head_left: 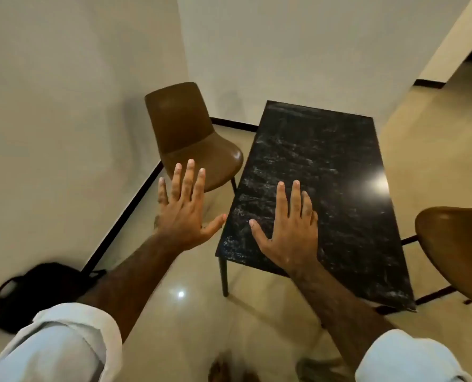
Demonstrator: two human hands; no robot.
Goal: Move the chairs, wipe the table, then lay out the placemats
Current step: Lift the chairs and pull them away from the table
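left hand (185, 213): fingers straight and spread, holding nothing, in front of the left chair's seat.
right hand (287, 232): fingers straight, slightly apart, holding nothing, over the counter's near left part; cannot tell if it touches.
counter (325, 150): dark marbled top, mid-scene.
left chair (190, 139): brown, just beside the counter's far left edge.
right chair (455, 244): brown, at the counter's near right side.
bag (36, 293): black, on the floor, near left.

Right chair (458, 249) cut off, bag (36, 293) blurred
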